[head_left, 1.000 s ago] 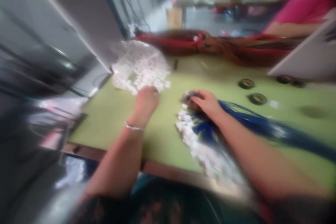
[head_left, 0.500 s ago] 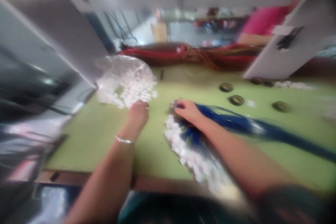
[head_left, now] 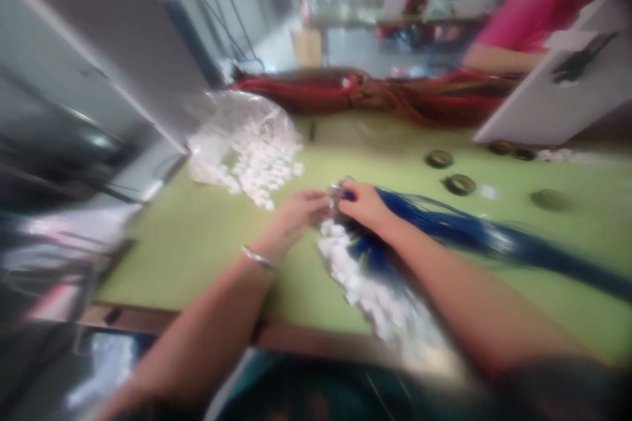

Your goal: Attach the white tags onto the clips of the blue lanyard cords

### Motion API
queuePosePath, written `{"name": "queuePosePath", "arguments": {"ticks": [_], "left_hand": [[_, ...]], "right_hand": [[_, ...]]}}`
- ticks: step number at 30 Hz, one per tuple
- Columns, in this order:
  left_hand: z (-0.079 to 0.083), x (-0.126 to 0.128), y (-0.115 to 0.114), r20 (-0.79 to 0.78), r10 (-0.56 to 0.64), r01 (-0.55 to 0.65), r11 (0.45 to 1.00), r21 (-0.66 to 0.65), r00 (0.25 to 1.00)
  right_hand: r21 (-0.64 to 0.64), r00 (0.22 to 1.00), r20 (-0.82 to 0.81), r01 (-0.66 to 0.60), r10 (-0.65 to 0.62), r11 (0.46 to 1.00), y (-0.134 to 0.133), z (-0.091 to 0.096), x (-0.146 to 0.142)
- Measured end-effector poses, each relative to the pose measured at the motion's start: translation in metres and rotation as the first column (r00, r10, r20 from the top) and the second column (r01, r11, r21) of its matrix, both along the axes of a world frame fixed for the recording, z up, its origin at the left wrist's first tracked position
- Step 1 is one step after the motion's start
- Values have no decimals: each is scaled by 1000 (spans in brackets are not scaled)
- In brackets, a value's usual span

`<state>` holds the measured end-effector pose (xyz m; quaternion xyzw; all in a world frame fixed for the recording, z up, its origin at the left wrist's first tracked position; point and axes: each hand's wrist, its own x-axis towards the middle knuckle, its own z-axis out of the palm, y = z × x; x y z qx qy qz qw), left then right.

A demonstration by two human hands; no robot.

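Observation:
The picture is smeared by motion. My right hand [head_left: 363, 204] rests closed on the near end of a bundle of blue wires [head_left: 464, 233] that runs right across the green table [head_left: 207, 237]. My left hand [head_left: 301, 210] is right beside it, fingers bunched at the wire ends; what it pinches is too blurred to name. A heap of small white plastic pieces [head_left: 365, 289] lies under my right forearm. A clear bag of the same white pieces [head_left: 247, 145] sits at the back left.
A thick red and brown wire bundle [head_left: 375, 93] lies along the far edge. Dark tape rolls [head_left: 459, 183] and a tilted white board [head_left: 553, 102] stand at the right. A person in a pink top [head_left: 523, 16] sits across. A grey panel [head_left: 123, 46] rises at the left.
My left hand came away from the bag of white pieces and moved right to meet my right hand at the blue wire ends. The camera shifted slightly.

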<state>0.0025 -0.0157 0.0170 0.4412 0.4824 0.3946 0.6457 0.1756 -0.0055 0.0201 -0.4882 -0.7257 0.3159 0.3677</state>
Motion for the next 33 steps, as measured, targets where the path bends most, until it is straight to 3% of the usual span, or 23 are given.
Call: {"name": "queuePosePath", "arguments": {"ticks": [6, 11, 14, 23, 30, 33], "left_hand": [[-8, -3, 4, -45, -37, 38, 998, 40, 998], [-5, -1, 4, 46, 24, -22, 999, -35, 999], [-6, 0, 5, 59, 62, -60, 998, -27, 996], [-12, 1, 6, -3, 45, -45, 999, 24, 999], [-8, 1, 4, -27, 63, -63, 998, 29, 998], [-4, 1, 4, 26, 49, -50, 998, 29, 998]], "right_hand": [[-23, 998, -62, -15, 14, 1000, -1, 0, 2], [-41, 994, -75, 75, -78, 996, 0, 4, 3], [-7, 993, -91, 68, -69, 998, -1, 4, 3], [51, 1000, -8, 0, 1, 999, -5, 1, 0], [97, 990, 129, 43, -56, 994, -4, -3, -1], [67, 996, 65, 60, -64, 996, -4, -2, 0]]}}
